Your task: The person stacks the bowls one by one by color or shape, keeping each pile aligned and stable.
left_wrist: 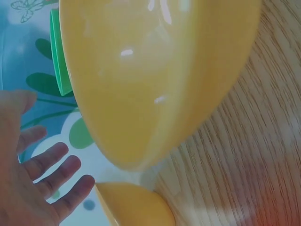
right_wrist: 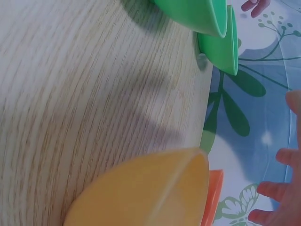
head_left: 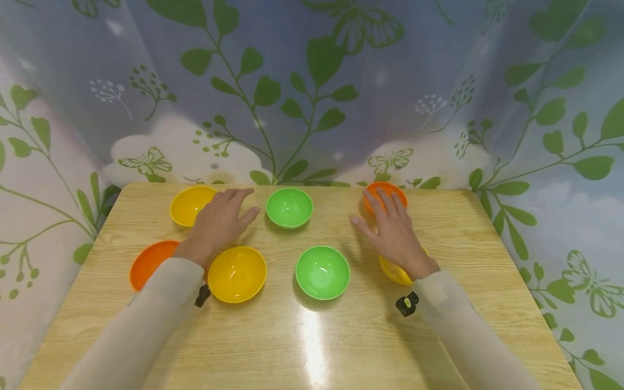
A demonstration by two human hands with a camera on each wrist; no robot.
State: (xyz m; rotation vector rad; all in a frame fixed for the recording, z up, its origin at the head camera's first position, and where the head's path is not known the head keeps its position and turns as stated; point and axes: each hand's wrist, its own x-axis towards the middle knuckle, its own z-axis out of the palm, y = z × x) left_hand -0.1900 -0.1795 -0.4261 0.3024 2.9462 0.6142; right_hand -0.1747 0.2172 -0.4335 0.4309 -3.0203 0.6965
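We see the left hand (head_left: 219,222) released, its fingers extended and holding nothing, in front of the far yellow bowl (head_left: 184,207) and left of the far green bowl (head_left: 290,207). We find the right hand (head_left: 390,230) likewise free of any grasp, its spread fingers over the far orange bowl (head_left: 387,188) and its wrist partly hiding the right yellow bowl (head_left: 392,272). Nearer us on the wooden worktop (head_left: 263,346) we have the left orange bowl (head_left: 151,264), then the near yellow bowl (head_left: 237,274) just beside the left wrist, and the near green bowl (head_left: 323,272) between the two arms.
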